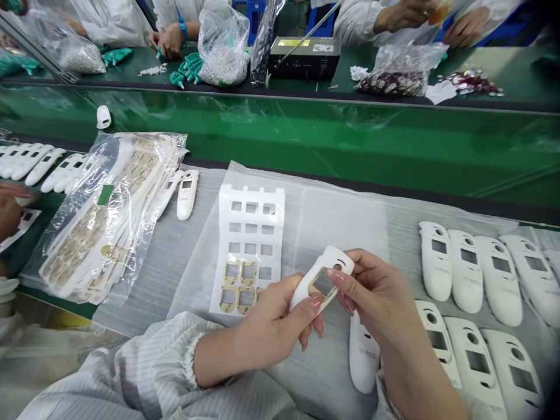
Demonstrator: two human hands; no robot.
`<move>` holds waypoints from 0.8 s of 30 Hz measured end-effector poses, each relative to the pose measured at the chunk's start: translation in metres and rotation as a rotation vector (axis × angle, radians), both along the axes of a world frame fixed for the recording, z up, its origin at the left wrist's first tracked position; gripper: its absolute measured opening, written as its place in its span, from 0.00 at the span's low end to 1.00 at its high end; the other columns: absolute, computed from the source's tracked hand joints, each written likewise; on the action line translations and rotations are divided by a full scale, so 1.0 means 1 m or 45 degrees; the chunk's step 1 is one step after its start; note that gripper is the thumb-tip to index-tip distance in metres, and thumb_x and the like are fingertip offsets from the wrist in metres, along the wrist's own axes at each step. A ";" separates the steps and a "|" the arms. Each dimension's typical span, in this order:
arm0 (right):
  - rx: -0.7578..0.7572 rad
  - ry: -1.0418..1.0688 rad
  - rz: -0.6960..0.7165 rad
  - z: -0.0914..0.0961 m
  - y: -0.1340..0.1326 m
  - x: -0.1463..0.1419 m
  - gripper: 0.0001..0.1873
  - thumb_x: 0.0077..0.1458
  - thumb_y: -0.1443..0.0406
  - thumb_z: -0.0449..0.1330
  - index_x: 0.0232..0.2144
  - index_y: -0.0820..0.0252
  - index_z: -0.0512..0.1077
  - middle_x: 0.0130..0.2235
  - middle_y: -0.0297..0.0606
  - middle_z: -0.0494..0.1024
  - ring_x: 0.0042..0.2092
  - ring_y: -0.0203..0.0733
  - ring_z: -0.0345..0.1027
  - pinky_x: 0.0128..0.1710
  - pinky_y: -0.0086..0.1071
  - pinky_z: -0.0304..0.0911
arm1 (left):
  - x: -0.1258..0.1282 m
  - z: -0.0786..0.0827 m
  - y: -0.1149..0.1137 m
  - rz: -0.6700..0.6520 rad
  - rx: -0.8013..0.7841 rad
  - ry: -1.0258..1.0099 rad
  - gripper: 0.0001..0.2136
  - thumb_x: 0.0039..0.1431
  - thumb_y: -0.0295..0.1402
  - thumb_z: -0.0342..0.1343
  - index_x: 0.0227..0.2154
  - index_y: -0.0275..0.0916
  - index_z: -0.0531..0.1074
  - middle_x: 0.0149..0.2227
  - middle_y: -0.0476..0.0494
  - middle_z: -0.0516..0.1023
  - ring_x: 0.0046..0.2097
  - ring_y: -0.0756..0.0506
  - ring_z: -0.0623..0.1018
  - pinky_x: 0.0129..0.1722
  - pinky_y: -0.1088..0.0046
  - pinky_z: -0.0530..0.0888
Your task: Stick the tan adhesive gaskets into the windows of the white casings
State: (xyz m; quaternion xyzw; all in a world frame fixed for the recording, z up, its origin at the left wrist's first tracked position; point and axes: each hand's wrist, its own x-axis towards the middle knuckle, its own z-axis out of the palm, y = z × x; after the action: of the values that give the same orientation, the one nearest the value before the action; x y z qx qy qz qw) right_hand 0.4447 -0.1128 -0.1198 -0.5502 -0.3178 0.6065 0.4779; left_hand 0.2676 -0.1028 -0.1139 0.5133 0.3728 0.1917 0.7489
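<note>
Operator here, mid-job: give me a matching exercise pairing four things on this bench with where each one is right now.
Things:
1. white casing
2. backing sheet
3. rows of casings
4. bag of red-and-silver pieces

Places:
A. on the far bench, beyond the green belt
B. lying to the right of the hands
C. held between the left hand and right hand
D. lying flat just beyond the left hand

Pairs: 1-C; 2-D; 3-B; 4-A.
</note>
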 end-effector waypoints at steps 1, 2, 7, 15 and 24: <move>-0.017 0.007 0.016 0.001 0.003 0.002 0.14 0.39 0.63 0.74 0.26 0.63 0.74 0.15 0.27 0.67 0.16 0.28 0.55 0.14 0.22 0.48 | -0.001 0.000 0.000 -0.006 0.090 0.075 0.16 0.66 0.45 0.46 0.37 0.36 0.67 0.30 0.47 0.72 0.27 0.51 0.70 0.28 0.73 0.68; -0.029 0.015 0.019 0.002 0.006 0.004 0.14 0.39 0.63 0.74 0.23 0.64 0.73 0.14 0.27 0.66 0.15 0.28 0.54 0.14 0.23 0.47 | -0.003 0.001 0.001 0.016 0.210 0.142 0.15 0.66 0.44 0.47 0.41 0.36 0.67 0.34 0.44 0.73 0.32 0.49 0.72 0.33 0.71 0.70; 0.058 0.048 -0.254 0.003 0.035 0.020 0.18 0.43 0.55 0.71 0.20 0.62 0.70 0.13 0.27 0.65 0.14 0.28 0.54 0.14 0.24 0.54 | -0.022 0.008 0.012 0.396 0.925 0.320 0.21 0.64 0.35 0.51 0.59 0.41 0.57 0.56 0.37 0.63 0.55 0.42 0.65 0.54 0.62 0.65; 0.271 0.022 -0.498 0.001 0.074 0.032 0.23 0.39 0.51 0.70 0.31 0.56 0.68 0.38 0.35 0.81 0.37 0.37 0.76 0.43 0.35 0.72 | -0.084 -0.004 0.046 0.784 1.099 0.802 0.24 0.57 0.35 0.56 0.57 0.40 0.61 0.54 0.37 0.67 0.54 0.38 0.66 0.51 0.57 0.66; 0.424 -0.523 0.073 -0.004 0.018 -0.050 0.15 0.42 0.60 0.71 0.36 0.55 0.79 0.43 0.43 0.82 0.48 0.50 0.74 0.55 0.51 0.64 | -0.092 -0.018 0.051 0.510 0.468 0.490 0.12 0.49 0.40 0.62 0.30 0.36 0.73 0.28 0.48 0.74 0.34 0.45 0.72 0.39 0.67 0.70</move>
State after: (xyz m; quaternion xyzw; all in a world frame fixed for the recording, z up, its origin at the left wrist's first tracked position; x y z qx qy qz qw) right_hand 0.3952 -0.0948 -0.1238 -0.5663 -0.5191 0.4348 0.4699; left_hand 0.1757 -0.0522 -0.1316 0.5831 0.5600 0.2988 0.5071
